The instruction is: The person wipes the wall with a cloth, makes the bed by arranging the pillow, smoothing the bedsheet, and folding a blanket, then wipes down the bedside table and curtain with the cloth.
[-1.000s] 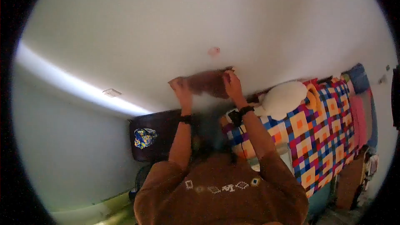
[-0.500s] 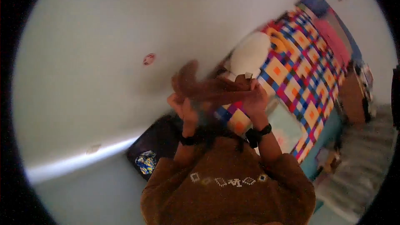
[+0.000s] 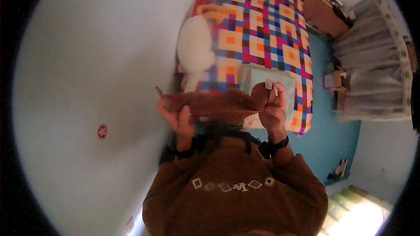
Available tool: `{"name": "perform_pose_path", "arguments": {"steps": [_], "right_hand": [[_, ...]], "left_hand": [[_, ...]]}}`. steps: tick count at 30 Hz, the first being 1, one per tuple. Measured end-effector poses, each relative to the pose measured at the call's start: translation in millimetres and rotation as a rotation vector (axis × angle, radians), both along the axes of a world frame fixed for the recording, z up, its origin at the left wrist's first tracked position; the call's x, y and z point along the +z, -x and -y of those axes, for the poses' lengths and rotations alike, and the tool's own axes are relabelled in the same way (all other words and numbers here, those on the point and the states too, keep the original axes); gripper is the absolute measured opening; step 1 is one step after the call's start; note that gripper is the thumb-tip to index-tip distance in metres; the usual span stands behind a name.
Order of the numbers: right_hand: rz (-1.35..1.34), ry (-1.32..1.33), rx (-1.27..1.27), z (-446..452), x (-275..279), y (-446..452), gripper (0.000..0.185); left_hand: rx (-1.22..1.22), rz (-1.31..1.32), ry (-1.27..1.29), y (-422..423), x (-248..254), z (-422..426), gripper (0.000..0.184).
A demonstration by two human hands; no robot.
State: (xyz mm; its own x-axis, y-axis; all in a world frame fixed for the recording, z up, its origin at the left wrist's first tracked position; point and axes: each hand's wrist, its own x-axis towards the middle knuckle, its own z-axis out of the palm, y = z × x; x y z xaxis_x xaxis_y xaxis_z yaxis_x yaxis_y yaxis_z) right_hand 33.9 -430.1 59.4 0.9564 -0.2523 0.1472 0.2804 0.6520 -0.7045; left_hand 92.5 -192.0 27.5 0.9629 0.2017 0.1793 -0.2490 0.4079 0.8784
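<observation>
A brown cloth item (image 3: 214,105) is stretched between my two hands, in front of my chest. My left hand (image 3: 177,120) is closed on its left end, where a small strip sticks up. My right hand (image 3: 274,107) pinches the other end, beside a rounded brown part and a small whitish tag (image 3: 268,84). Both wrists have dark bands. Behind the cloth lies a bed with a colourful checked cover (image 3: 258,30), and a pale green folded item (image 3: 280,78) rests on its near end.
On the bed's left side are a white plush (image 3: 195,46) and a yellow-orange item (image 3: 214,12). A brown box (image 3: 323,11) stands beyond the bed's right side, near a whitish curtain (image 3: 372,61). A red round sticker (image 3: 102,131) is on the wall at left.
The view has swung right, from the wall towards the bed and curtain. My hands still hold the brown cloth, which has turned and shows its tag.
</observation>
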Motion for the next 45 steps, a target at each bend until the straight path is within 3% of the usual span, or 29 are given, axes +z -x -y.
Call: {"name": "perform_pose_path", "arguments": {"steps": [1,4,7,9,10,11,14,17,21,23,28,31,35,38,45], "right_hand": [[-0.008,0.02,-0.041,3.4,4.3,9.1,0.06],[-0.04,0.119,-0.124,25.1,0.5,28.6,0.061],[-0.178,0.283,-0.218,57.3,0.8,52.2,0.046],[-0.115,0.167,-0.196,80.3,-4.2,78.8,0.04],[-0.121,0.327,-0.201,103.7,-29.0,93.7,0.035],[-0.081,0.209,-0.21,109.7,-17.9,99.6,0.03],[-0.18,0.35,-0.272,151.4,-32.1,134.0,0.019],[-0.266,0.403,-0.217,192.3,-41.4,168.7,0.009],[-0.373,0.439,-0.2,249.9,-56.3,207.8,0.008],[-0.369,0.377,-0.273,266.1,-58.3,219.8,0.002],[-0.45,0.387,-0.448,286.7,-45.1,251.2,0.015],[-0.35,0.278,-0.495,283.0,-20.5,255.8,0.02],[-0.429,0.253,-0.622,276.1,-38.5,269.4,0.027],[-0.427,0.219,-0.605,273.9,-44.5,275.2,0.033],[-0.404,0.308,-0.617,311.0,-49.9,291.8,0.036]], "left_hand": [[-0.017,-0.047,-0.013,3.0,7.2,7.7,0.075],[-0.087,0.188,-0.069,-8.3,-1.9,28.4,0.08],[-0.027,0.048,-0.006,7.6,4.2,66.5,0.078],[-0.07,0.158,-0.258,12.5,-5.0,77.2,0.066],[-0.143,0.092,-0.17,16.4,-18.8,87.0,0.065],[-0.22,0.018,-0.091,19.4,-27.0,103.3,0.063],[-0.317,0.219,-0.383,36.0,-2.1,157.9,0.043],[-0.388,0.064,-0.438,64.9,14.7,210.4,0.031],[-0.299,0.064,-0.506,81.7,4.2,289.8,0.029],[-0.385,0.02,-0.415,87.4,17.7,316.5,0.026],[-0.564,-0.075,-0.262,93.8,27.9,356.2,0.014],[-0.634,0.127,-0.441,82.2,10.1,368.2,0.011],[-0.772,-0.013,-0.458,70.2,3.0,375.6,0.014],[-0.765,0.15,-0.592,72.3,10.9,386.9,0.016],[-0.902,0.134,-0.405,93.7,15.8,428.4,0.009]]}}
